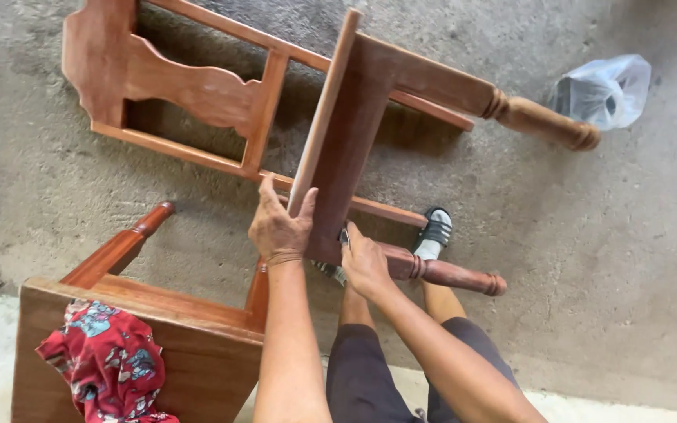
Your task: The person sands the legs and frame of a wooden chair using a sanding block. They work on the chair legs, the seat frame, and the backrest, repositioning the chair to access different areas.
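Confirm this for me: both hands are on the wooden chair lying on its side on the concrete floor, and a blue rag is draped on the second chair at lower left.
One detail is off. The head view shows the rag is red with a pale blue pattern, not blue. The rest holds: the left hand and right hand are on the wooden chair lying on the concrete floor, the rag on the second chair.

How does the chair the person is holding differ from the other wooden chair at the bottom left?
The held chair lies tipped on its side on the concrete floor, its carved back showing; the nearer chair shows only its seat and legs. The left hand and right hand grip the held chair; neither touches the nearer one. Only the nearer chair carries a red patterned cloth. Both are reddish-brown wood with turned legs.
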